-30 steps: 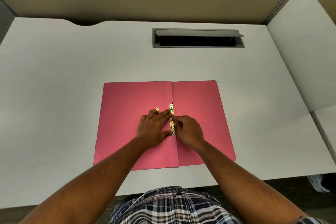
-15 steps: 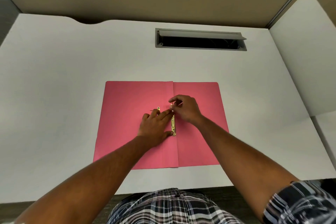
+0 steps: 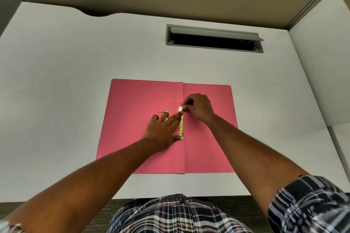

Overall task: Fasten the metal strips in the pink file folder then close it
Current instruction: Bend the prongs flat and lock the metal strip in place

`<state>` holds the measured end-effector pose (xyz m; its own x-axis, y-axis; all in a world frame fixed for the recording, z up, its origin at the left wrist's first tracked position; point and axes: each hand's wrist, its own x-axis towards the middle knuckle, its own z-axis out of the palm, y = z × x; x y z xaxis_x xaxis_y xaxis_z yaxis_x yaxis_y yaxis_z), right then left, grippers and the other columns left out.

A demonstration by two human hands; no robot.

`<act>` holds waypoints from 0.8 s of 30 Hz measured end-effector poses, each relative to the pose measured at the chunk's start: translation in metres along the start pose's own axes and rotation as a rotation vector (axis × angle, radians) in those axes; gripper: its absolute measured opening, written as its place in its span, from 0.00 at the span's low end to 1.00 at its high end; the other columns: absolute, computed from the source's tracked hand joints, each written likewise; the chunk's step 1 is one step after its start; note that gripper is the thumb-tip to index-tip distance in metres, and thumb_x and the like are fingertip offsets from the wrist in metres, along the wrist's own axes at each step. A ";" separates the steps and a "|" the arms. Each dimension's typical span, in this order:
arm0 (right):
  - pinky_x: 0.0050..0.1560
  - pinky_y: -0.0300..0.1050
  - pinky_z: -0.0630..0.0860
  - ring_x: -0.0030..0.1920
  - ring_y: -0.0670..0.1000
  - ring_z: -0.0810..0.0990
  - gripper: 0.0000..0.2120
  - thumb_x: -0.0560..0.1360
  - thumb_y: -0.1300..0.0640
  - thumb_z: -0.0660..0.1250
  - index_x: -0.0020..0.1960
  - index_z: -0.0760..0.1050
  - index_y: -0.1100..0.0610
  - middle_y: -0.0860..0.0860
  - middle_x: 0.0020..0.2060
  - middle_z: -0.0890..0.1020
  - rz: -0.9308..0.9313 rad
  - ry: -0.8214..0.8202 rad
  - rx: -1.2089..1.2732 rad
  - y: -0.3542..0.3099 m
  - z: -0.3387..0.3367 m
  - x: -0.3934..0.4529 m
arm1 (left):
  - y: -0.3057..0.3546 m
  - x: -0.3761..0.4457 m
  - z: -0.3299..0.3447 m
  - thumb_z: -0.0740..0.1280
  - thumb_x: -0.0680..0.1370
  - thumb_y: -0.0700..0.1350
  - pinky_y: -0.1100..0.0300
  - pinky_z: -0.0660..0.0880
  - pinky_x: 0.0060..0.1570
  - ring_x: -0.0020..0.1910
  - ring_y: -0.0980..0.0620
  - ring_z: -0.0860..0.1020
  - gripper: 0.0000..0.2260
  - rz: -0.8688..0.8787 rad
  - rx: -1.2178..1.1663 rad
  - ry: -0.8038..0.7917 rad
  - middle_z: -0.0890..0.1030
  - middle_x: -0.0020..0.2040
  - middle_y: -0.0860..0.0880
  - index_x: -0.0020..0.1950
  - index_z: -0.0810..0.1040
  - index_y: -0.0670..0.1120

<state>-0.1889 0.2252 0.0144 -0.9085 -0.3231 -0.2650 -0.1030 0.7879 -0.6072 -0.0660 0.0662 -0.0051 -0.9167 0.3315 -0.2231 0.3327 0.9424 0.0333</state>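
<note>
Since a second ago, the right hand (image 3: 198, 108) has been shifted from the lower part of the gold metal strip (image 3: 181, 125) to its top end. At left, a second strip (image 3: 166, 113) is partly covered by the left hand (image 3: 162, 134), which is spread flat on the pink file folder (image 3: 132, 119), fingertips on the central strip. A thin prong is pinched by the right hand. The folder lies open on the white desk (image 3: 56, 81).
</note>
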 end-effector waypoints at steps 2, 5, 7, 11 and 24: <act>0.47 0.42 0.77 0.43 0.46 0.84 0.03 0.72 0.60 0.77 0.45 0.86 0.54 0.48 0.42 0.88 -0.050 -0.031 -0.025 -0.001 -0.002 0.003 | 0.001 0.000 0.000 0.53 0.79 0.66 0.46 0.69 0.58 0.73 0.41 0.61 0.35 0.003 0.013 -0.010 0.51 0.82 0.53 0.80 0.54 0.48; 0.47 0.44 0.78 0.43 0.47 0.85 0.04 0.72 0.61 0.76 0.45 0.86 0.54 0.48 0.41 0.88 -0.144 -0.107 -0.133 -0.002 -0.009 0.008 | 0.003 -0.001 -0.001 0.53 0.79 0.66 0.45 0.68 0.59 0.74 0.40 0.60 0.34 0.008 0.016 -0.019 0.50 0.82 0.52 0.80 0.53 0.48; 0.47 0.45 0.79 0.43 0.48 0.84 0.05 0.73 0.62 0.75 0.47 0.86 0.54 0.49 0.42 0.88 -0.194 -0.165 -0.220 -0.004 -0.013 0.013 | 0.004 -0.001 0.000 0.54 0.79 0.65 0.45 0.68 0.59 0.74 0.40 0.60 0.34 0.003 0.011 -0.014 0.50 0.82 0.51 0.80 0.53 0.47; 0.45 0.47 0.77 0.45 0.52 0.83 0.05 0.74 0.62 0.72 0.49 0.85 0.55 0.50 0.44 0.87 -0.296 -0.213 -0.397 -0.009 -0.013 0.021 | 0.003 0.000 0.002 0.54 0.79 0.66 0.44 0.67 0.60 0.74 0.39 0.59 0.34 -0.005 0.001 -0.012 0.51 0.82 0.52 0.80 0.53 0.48; 0.42 0.41 0.73 0.42 0.45 0.81 0.05 0.70 0.57 0.79 0.45 0.87 0.52 0.46 0.41 0.87 -0.283 -0.274 -0.363 -0.018 -0.016 0.037 | -0.001 0.000 0.003 0.53 0.79 0.66 0.44 0.68 0.60 0.74 0.39 0.60 0.35 0.016 -0.005 -0.005 0.51 0.82 0.52 0.80 0.52 0.48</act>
<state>-0.2276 0.2078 0.0275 -0.6906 -0.6362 -0.3440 -0.5066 0.7650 -0.3977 -0.0657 0.0656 -0.0079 -0.9101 0.3462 -0.2277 0.3460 0.9373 0.0420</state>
